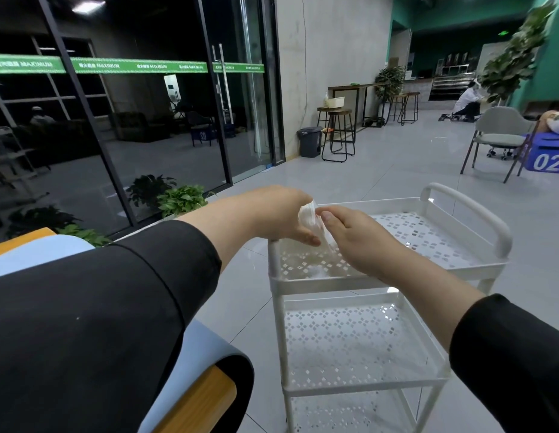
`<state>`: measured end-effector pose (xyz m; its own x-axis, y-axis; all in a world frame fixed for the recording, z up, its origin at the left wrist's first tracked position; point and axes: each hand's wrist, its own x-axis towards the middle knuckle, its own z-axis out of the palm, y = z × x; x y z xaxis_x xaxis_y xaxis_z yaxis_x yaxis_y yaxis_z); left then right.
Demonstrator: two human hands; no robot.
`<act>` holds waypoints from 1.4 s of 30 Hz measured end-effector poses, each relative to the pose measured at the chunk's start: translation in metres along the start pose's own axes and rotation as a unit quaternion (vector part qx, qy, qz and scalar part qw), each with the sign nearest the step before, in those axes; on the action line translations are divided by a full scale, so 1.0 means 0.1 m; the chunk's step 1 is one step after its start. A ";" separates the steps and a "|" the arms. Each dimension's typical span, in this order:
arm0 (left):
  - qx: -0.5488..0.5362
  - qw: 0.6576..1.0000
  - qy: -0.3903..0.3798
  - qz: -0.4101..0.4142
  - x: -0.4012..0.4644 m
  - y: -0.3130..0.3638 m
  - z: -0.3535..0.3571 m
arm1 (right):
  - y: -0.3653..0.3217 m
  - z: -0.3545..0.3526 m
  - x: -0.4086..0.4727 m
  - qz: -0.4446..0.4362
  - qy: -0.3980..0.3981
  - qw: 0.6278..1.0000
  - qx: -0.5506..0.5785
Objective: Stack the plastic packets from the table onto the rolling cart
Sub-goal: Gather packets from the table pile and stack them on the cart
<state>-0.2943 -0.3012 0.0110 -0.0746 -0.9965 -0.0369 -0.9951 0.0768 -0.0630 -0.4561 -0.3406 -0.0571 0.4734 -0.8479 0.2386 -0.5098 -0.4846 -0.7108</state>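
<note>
**Head view: packet over the cart's top tray**

Head view shows me mid-placement. My left hand [281,214] and right hand [353,235] meet above the near left corner of the cart [465,198], and between them I hold one clear packet [312,223]. My left fingers curl round its far side, my thumb under it; my right hand pinches its near edge with thumb and forefinger. So both hands are closed on the packet, neither free.

The packet hangs just below my left palm and just left of my right thumb, over the top tray [428,235]. Its lower end looks close to the tray floor, though I cannot tell whether it touches. Something pale and clear lies on the tray under my right hand; it may be another packet, but it is too faint to be sure.

The table [190,398] sits behind my left elbow, under my sleeve, and I see no packets on it from here.

I judge this as the set-down step. The next move calls for lowering the packet flat onto the tray, squaring it on whatever lies beneath, then letting go with both hands without dragging it. The film looks slippery, so a crooked release could let it slide.
</note>
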 end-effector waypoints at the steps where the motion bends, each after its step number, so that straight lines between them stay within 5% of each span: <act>1: -0.004 1.000 0.000 -0.001 -0.01 0.01 0.01 | 0.00 -0.01 0.00 0.003 0.004 1.000 0.003; 9: -0.084 0.995 0.047 -0.034 -0.06 -0.04 0.10 | 0.00 -0.03 -0.01 0.004 0.053 0.997 0.056; 19: -0.135 0.940 0.278 -0.145 -1.15 -0.49 -0.05 | -0.80 -0.15 -0.34 -0.143 0.132 0.977 0.091; 23: -0.161 0.908 0.317 -0.223 -2.13 -0.81 0.05 | -1.53 0.27 -0.55 -0.223 0.062 0.965 0.120; 29: -0.117 0.859 0.265 -0.422 -4.19 -1.46 0.57 | -2.68 1.86 -1.05 -0.310 -0.161 0.928 0.129; 33: -0.122 0.808 0.239 -0.525 -5.24 -1.78 0.86 | -3.25 2.77 -1.25 -0.342 -0.252 0.904 0.035; 42: -0.176 0.811 0.198 -0.522 -5.29 -2.32 1.36 | -3.57 3.79 -0.70 -0.280 -0.282 0.911 -0.106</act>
<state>-0.0154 0.2124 -0.0903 0.8749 -0.4496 0.1800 -0.4806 -0.7604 0.4368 -0.0353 -0.0270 -0.0705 0.9658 -0.2375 0.1042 -0.1728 -0.8888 -0.4244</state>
